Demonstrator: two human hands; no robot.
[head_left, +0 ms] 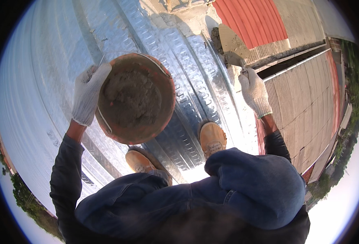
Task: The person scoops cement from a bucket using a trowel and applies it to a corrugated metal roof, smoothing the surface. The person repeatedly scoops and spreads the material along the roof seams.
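Observation:
A reddish bucket (pixel 136 97) holds wet grey mortar, with its wire handle raised on the left side. My left hand (pixel 89 91), in a white knit glove, is closed around that handle beside the bucket's left rim. My right hand (pixel 253 90), gloved too, grips a trowel (pixel 234 44) by its handle, the grey-smeared blade pointing away from me over a mortar-coated strip (pixel 175 14) at the roof seam.
I squat in tan shoes (pixel 213 136) on silvery ribbed metal roofing (pixel 45 93). To the right are red panels (pixel 248 18), grey-brown corrugated roofs (pixel 297 114) and a dark gap between them. Trees and the roof's outer edge show at both sides.

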